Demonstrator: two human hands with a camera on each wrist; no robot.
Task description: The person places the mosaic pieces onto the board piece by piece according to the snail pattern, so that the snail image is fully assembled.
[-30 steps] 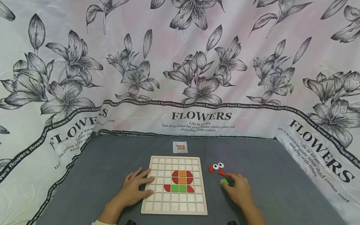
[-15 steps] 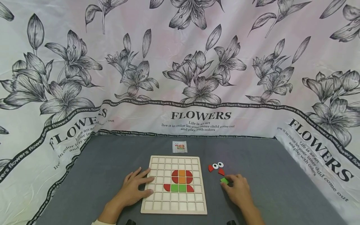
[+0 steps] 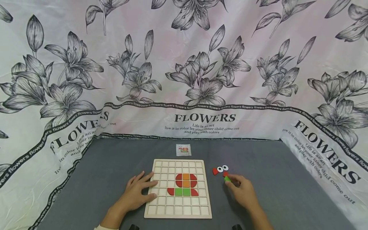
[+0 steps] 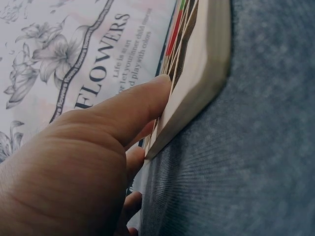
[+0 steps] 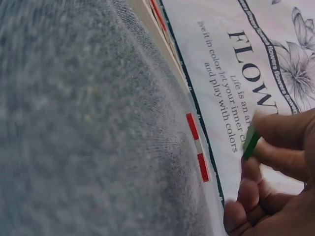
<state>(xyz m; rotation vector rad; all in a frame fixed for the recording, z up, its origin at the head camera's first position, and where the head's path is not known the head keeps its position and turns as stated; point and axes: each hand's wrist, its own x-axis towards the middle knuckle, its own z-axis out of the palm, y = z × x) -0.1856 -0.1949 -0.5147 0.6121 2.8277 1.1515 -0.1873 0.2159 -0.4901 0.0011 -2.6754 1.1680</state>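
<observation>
My right hand [image 3: 242, 191] pinches a green tile [image 3: 227, 179] between thumb and fingertips, right of the board; in the right wrist view the green tile [image 5: 251, 140] is edge-on, raised off the cloth. My left hand [image 3: 137, 193] lies spread along the left edge of the wooden grid board [image 3: 161, 210], its thumb and fingertips touching the frame. Set into the board are orange squares [image 3: 186, 180], red quarter-rounds [image 3: 193, 177] and green squares [image 3: 182, 192]. From the left wrist, the left thumb [image 4: 142, 98] presses on the board's edge [image 4: 209, 54].
Beyond my right hand lie a red piece [image 3: 215, 172], two white eye discs [image 3: 222, 168] and another red piece [image 3: 225, 174], partly covered. A small picture card [image 3: 183, 150] lies behind the board. Flower-printed cloth [image 3: 201, 95] walls the grey tabletop [image 3: 120, 159].
The green tile has come off the cloth in my right hand, which has moved slightly forward and now partly covers the nearer red piece. My left hand and the board have not moved.
</observation>
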